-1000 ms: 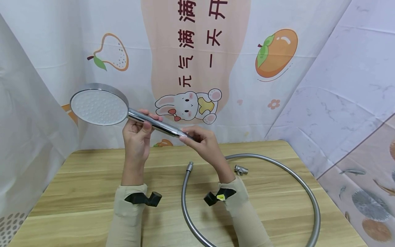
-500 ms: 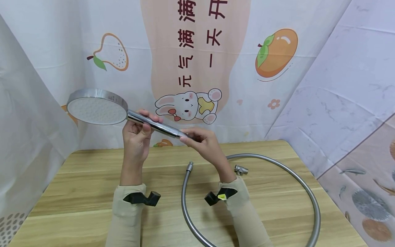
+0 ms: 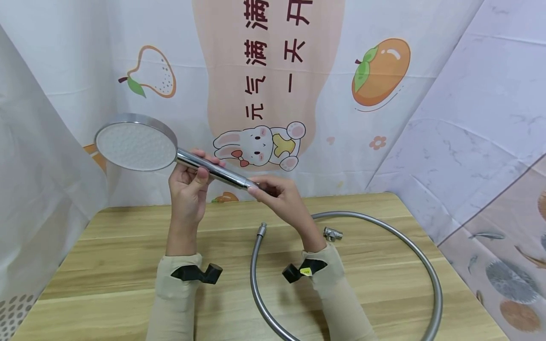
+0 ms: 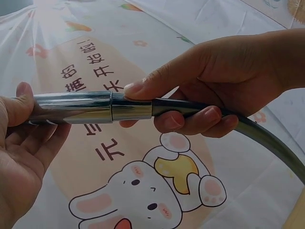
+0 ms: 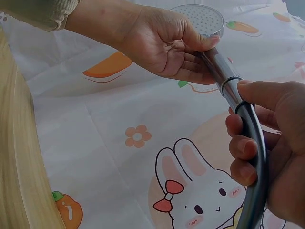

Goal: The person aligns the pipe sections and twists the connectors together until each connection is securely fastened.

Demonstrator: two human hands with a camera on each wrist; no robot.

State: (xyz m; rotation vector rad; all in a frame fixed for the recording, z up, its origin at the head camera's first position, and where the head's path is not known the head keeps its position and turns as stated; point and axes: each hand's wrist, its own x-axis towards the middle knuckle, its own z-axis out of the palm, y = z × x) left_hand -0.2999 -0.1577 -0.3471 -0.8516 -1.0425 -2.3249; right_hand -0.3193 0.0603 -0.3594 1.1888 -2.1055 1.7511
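A chrome shower head (image 3: 136,146) with a round white spray face is held up above the table, its face turned toward me. My left hand (image 3: 187,192) grips its handle (image 3: 211,168) just below the head. At the handle's lower end, my right hand (image 3: 279,196) pinches the metal hose nut (image 4: 133,109) between thumb and fingers. The nut meets the handle end with only a thin seam between them in the left wrist view. From the nut, the grey shower hose (image 5: 255,171) runs under the right hand's curled fingers and bends away downward.
The hose's far part (image 3: 420,258) loops over the wooden table (image 3: 119,265), and its free end (image 3: 262,229) points to the back. A small chrome tee fitting (image 3: 332,234) lies inside the loop. Printed curtains (image 3: 170,28) hang behind and at both sides.
The shower head tilted slightly, its spray face turning a little away and then back toward me. Both hands keep their grip in nearly the same place.
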